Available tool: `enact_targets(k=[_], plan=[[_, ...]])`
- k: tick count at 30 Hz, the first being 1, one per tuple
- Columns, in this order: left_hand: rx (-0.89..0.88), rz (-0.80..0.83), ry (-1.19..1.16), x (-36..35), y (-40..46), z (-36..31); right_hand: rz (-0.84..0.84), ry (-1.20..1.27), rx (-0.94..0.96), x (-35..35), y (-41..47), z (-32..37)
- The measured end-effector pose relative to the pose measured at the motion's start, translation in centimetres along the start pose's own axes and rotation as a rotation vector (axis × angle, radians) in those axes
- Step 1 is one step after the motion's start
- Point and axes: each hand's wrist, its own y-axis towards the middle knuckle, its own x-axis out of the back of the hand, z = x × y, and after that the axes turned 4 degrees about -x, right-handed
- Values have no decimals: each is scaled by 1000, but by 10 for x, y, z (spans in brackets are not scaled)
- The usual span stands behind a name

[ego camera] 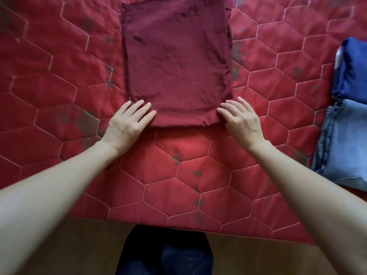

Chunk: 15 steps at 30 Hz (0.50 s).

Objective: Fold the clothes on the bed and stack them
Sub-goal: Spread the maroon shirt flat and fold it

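Observation:
A dark maroon garment lies folded into a long rectangle on the red quilted bed, reaching from the top edge of the view down to the middle. My left hand rests flat at its near left corner, fingers straight and touching the cloth's edge. My right hand lies flat at the near right corner, fingertips on the edge of the fabric. Neither hand grips anything.
At the right edge lie folded light blue jeans and, just beyond them, a folded dark blue garment. The bed's near edge runs across the bottom, with wooden floor and my dark trousers below it.

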Motion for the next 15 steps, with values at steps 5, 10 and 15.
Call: enact_targets(k=[5,10,15], plan=[[399,-112,-386,32,0,-5,39,279,-332,31,3,2],[440,-172,-623,86,-10,-4,42,501,-366,92,0,7],[591,-83,-863,147,-32,-26,136,643,-424,157,-22,20]])
